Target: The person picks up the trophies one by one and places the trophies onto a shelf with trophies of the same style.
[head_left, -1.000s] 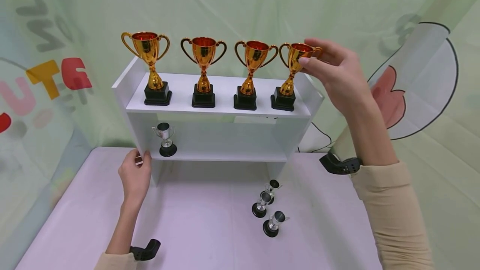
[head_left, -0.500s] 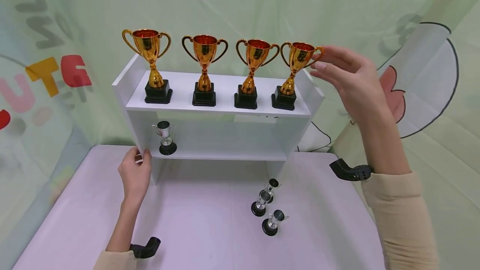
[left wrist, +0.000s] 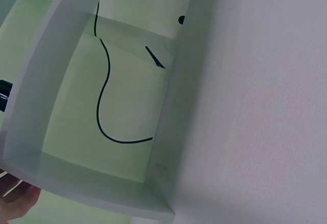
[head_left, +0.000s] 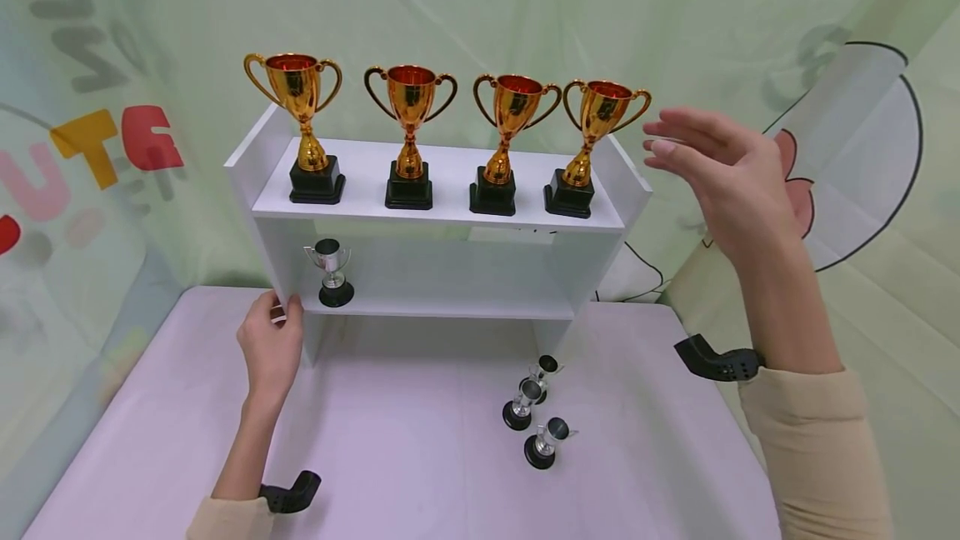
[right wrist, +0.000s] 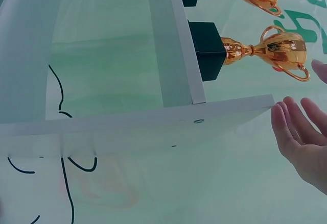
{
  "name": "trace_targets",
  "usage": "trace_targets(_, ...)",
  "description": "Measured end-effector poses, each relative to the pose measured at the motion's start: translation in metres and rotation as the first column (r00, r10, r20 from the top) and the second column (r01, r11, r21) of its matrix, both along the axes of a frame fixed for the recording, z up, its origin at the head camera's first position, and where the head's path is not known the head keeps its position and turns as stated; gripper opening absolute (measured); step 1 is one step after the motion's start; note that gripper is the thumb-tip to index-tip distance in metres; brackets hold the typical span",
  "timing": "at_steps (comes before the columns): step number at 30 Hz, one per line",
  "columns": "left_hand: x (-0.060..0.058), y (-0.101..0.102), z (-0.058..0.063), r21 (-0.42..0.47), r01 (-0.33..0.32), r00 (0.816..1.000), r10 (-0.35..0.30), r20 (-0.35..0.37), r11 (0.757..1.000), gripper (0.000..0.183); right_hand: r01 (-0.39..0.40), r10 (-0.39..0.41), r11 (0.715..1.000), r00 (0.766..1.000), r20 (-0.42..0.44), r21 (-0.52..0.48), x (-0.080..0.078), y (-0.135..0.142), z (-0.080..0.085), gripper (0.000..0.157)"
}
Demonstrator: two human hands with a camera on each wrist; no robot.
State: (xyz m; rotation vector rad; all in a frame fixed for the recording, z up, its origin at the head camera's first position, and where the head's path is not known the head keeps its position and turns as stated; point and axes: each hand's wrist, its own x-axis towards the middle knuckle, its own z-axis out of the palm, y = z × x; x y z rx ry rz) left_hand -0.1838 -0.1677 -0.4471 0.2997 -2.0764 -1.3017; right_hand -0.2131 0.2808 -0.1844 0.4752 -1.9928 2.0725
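A white two-tier shelf (head_left: 450, 298) carries several gold trophy cups with black square bases in a row on its top board. The rightmost gold trophy (head_left: 600, 111) stands upright near the right side panel. My right hand (head_left: 738, 177) is just right of its handle, fingers extended and holding nothing; the right wrist view shows a gap between this hand (right wrist: 306, 147) and the gold cup (right wrist: 286, 50). My left hand (head_left: 270, 348) grips the lower left side panel of the shelf, its fingertips partly hidden behind it. A small silver trophy (head_left: 330, 257) stands on the lower tier's left end.
Three small silver trophies (head_left: 551, 436) with round black bases stand on the white table (head_left: 390, 457), front right of the shelf. A printed curtain (head_left: 450, 7) hangs behind. A dark cable-like line (head_left: 645, 261) shows right of the shelf.
My right hand has let go of the rightmost gold trophy's cup and moved away to the right. The trophy stays in place on the top board. My left hand keeps its grip on the panel.
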Motion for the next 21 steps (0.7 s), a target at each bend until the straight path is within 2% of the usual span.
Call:
trace_targets(10,0.000,-0.001,0.000,0.000,0.009,1.000,-0.009,0.000,1.000,0.023,0.096,-0.093,0.994,0.995,-0.046,0.050,0.014,0.012,-0.017,0.042)
trace_targets(21,0.002,0.001,0.002,0.007,0.014,1.000,-0.014,0.014,1.000,0.023,0.107,-0.102,0.991,0.993,-0.064,0.085,0.028,0.020,-0.041,0.041)
